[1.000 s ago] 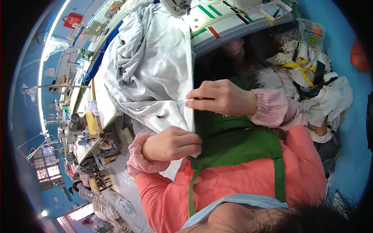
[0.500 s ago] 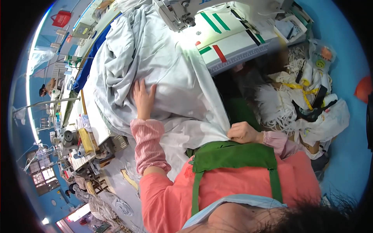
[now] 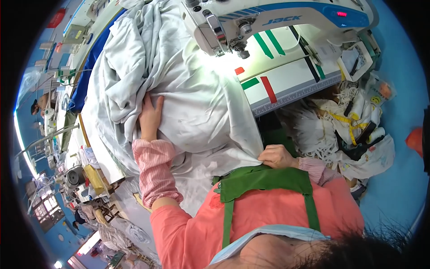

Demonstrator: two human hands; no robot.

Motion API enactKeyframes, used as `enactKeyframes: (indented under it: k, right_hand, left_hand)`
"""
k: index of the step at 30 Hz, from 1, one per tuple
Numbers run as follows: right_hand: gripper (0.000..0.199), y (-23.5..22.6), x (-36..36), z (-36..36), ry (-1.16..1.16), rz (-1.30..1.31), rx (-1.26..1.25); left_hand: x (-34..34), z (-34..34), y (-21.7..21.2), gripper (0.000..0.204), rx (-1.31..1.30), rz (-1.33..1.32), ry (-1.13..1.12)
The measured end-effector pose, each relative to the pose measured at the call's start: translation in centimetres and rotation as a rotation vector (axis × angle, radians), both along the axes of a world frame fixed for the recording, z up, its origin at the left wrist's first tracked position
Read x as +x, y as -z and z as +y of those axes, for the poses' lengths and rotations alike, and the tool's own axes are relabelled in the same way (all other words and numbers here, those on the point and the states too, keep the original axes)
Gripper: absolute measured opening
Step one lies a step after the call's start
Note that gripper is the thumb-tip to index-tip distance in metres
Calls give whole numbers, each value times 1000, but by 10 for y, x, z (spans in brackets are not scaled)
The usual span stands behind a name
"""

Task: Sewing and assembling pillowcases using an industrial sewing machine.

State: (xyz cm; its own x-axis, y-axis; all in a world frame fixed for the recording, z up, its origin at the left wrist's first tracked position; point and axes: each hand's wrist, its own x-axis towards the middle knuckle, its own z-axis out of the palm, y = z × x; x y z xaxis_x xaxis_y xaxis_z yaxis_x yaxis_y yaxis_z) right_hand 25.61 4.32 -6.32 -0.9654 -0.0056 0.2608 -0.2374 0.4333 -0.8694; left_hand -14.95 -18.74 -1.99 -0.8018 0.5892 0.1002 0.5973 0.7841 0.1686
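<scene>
White cloth is draped from the bench toward the apron, its straight edge stretched between the sewing machine and the right hand. That edge's near end is pinched in the right grip; the left hand, farther from it, is laid flat, thumb spread.

White cloth, green apron, finely striped pink sleeves

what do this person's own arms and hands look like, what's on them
The left hand and right hand are bare, without gloves. Loose, finely striped pink sleeve covers are worn on both arms, the left one gathered at both ends. Above them show the plain coral sleeves of the top.
</scene>
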Motion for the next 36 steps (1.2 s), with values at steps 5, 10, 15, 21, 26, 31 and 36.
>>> enactKeyframes:
  k: [5, 10, 15, 21, 26, 31, 36]
  right_hand:
    - [24, -4, -23, 9, 69, 23, 47]
    - [29, -17, -42, 22, 139, 41, 91]
    - [25, -28, -64, 32, 167, 96, 111]
    - [30, -40, -92, 41, 195, 159, 162]
    - [32, -51, -114, 48, 234, 208, 247]
    - [28, -56, -136, 60, 288, 249, 287]
    - [25, -54, -156, 69, 328, 256, 261]
  left_hand:
    - [-34, 8, 6, 72, 40, -31, -28]
    - [-68, 18, 9, 75, 94, -88, -4]
    - [-109, 30, 12, 79, 92, -36, 12]
    - [-156, 43, 15, 77, -6, 58, 57]
    - [-192, 57, 15, 80, 51, -11, 27]
    - [-212, 71, 7, 79, 66, -18, 49]
    - [-249, 74, 21, 74, 197, -124, 76]
